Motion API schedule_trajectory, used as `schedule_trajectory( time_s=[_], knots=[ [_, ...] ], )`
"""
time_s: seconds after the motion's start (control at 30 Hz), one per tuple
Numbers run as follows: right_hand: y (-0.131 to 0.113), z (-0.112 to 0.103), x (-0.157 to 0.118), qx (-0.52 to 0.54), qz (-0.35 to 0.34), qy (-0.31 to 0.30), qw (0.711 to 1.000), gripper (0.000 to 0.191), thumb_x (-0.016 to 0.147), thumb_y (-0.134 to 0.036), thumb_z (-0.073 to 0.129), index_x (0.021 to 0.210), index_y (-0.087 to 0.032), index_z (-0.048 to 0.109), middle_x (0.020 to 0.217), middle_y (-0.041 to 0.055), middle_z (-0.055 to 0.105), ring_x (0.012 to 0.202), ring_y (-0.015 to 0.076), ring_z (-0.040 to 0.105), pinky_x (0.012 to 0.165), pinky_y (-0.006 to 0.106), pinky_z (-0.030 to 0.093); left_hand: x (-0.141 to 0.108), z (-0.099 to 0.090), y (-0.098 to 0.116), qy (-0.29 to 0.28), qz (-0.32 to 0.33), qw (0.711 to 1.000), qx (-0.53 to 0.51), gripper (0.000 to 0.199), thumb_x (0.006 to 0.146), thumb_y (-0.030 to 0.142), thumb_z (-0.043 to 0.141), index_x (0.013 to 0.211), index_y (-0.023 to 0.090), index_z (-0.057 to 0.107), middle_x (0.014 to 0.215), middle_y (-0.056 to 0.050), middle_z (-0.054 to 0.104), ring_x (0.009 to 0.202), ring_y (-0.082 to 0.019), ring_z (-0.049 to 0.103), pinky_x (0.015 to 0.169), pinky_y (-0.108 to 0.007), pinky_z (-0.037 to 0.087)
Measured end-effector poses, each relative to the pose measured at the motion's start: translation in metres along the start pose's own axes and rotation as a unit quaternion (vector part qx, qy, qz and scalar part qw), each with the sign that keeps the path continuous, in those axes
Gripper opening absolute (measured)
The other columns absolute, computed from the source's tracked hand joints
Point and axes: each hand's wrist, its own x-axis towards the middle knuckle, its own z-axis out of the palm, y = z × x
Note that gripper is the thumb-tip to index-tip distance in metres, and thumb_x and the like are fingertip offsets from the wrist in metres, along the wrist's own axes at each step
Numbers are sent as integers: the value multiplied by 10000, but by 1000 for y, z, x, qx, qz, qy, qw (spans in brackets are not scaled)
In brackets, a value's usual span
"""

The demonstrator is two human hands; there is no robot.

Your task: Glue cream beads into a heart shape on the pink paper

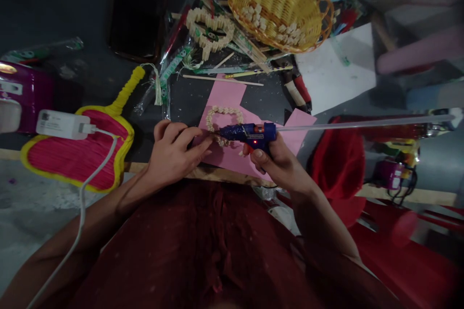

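Note:
My right hand is closed around the handle of a blue hot glue gun with a small red light lit. A long clear glue stick sticks out of its back. Its nozzle points left, over the lower part of a small outline of wooden pieces. This outline lies on pink paper. At the outline's lower left edge, my left hand pinches with forefinger and thumb, close to the nozzle. The other fingers are bent. The glue gun hides part of the outline.
A yellow basket with wooden bits stands at the back, near a larger wooden-piece outline and thin sticks. To the left lie a dark phone, a pink-and-yellow fan and a white charger with cable. White paper lies right.

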Motion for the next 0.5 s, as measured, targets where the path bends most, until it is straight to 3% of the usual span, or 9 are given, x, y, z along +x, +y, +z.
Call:
schedule_trajectory(
  time_s=[0.1,0.3,0.5],
  knots=[
    [0,0,-1,-30,4,6,1000,332,1056,-519,567,1243,-250,514,1059,73,639,827,168,591,604,298,508,1,0,0,14,6,1000,-18,241,965,317,712,1176,434,700,1121,47,737,1033,-247,573,990,-448,357],
    [-1,-1,-3,-44,3,11,999,397,1049,-535,572,1318,-249,515,1055,80,624,864,187,595,606,307,523,4,-6,1,8,41,998,41,204,986,302,688,1182,356,703,1142,35,732,1059,-242,552,993,-446,395],
    [-1,-1,-1,-76,-18,21,997,416,1048,-545,566,1338,-250,522,1036,74,613,917,205,610,677,331,567,2,-3,0,30,44,998,42,186,986,329,690,1165,377,707,1112,45,736,1033,-234,560,981,-443,388]
  ],
)
